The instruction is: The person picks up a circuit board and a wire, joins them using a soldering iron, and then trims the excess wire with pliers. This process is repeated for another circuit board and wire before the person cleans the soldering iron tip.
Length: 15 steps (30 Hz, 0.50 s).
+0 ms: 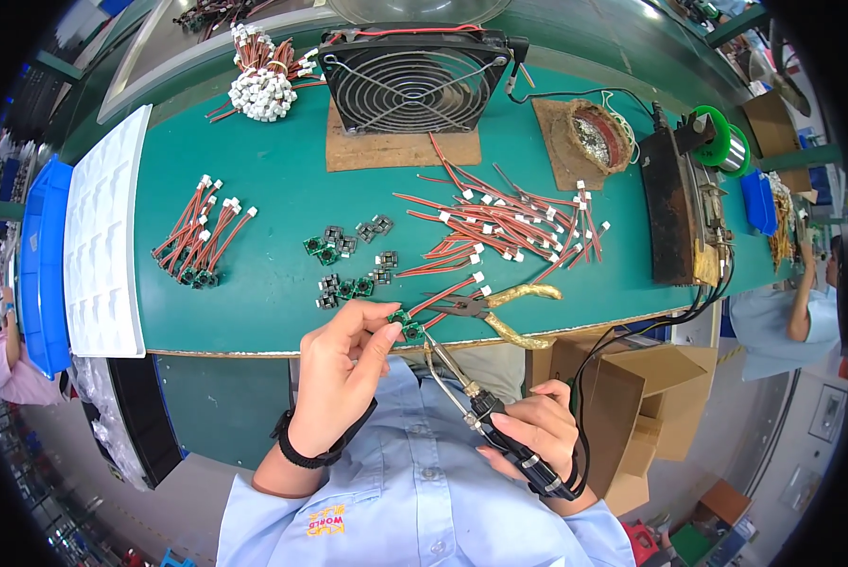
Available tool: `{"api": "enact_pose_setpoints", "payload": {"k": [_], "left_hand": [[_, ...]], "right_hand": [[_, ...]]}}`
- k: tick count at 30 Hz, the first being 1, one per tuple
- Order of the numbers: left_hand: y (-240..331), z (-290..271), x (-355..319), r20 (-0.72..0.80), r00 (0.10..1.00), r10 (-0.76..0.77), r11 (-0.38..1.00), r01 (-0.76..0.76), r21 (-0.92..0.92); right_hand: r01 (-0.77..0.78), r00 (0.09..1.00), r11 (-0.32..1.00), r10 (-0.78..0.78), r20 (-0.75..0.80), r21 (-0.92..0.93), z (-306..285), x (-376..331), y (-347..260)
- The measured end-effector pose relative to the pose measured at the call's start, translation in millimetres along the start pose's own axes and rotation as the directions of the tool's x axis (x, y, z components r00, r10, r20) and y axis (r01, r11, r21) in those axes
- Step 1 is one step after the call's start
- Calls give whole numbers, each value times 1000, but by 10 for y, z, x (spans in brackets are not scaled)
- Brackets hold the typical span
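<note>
Between thumb and forefinger, my left hand (343, 373) pinches a small green circuit board (408, 328) at the table's near edge. My right hand (540, 430) is wrapped round the black handle of a soldering iron (485, 404), whose tip and thin wire guide reach up to the board. A short red-and-black cable with a white plug (460, 286) runs from the board. Pliers with yellow grips (509, 307) lie just right of it. Beyond my hands are several loose circuit boards (346, 246) and a spread of loose cables (499, 225).
A bundle of boards with cables (202, 236) lies left, beside a white moulded tray (102, 246) and blue bin (46, 265). At the back stand a fan (414, 85), a cable bunch (263, 85) and a round tin (599, 137). Right are a soldering station (674, 208) and solder spool (717, 137).
</note>
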<state>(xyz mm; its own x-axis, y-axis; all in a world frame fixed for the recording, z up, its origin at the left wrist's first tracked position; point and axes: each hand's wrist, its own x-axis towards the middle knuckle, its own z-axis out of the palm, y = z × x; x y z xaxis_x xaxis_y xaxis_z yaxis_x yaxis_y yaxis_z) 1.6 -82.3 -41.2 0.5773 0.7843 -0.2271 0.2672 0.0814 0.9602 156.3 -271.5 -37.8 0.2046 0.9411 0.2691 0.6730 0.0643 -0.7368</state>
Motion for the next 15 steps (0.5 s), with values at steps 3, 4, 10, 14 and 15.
{"api": "enact_pose_setpoints", "payload": {"k": [3, 4, 10, 14, 15], "left_hand": [[6, -21, -1, 27, 999, -28, 1000, 27, 5], [3, -24, 0, 28, 999, -26, 1000, 26, 6], [12, -58, 17, 35, 994, -104, 979, 108, -175], [45, -59, 30, 46, 989, -140, 967, 147, -211], [45, -56, 29, 47, 987, -155, 962, 161, -219]], "right_hand": [[1, 1000, 1000, -1, -3, -3, 5, 12, -12], [0, 1000, 1000, 0, -5, -4, 6, 15, -19], [-17, 990, 999, 21, -142, 30, 6, -63, 38], [-47, 942, 999, 43, -332, -4, 107, 10, 173], [-59, 943, 997, 36, -330, -58, 129, 85, 223]]}}
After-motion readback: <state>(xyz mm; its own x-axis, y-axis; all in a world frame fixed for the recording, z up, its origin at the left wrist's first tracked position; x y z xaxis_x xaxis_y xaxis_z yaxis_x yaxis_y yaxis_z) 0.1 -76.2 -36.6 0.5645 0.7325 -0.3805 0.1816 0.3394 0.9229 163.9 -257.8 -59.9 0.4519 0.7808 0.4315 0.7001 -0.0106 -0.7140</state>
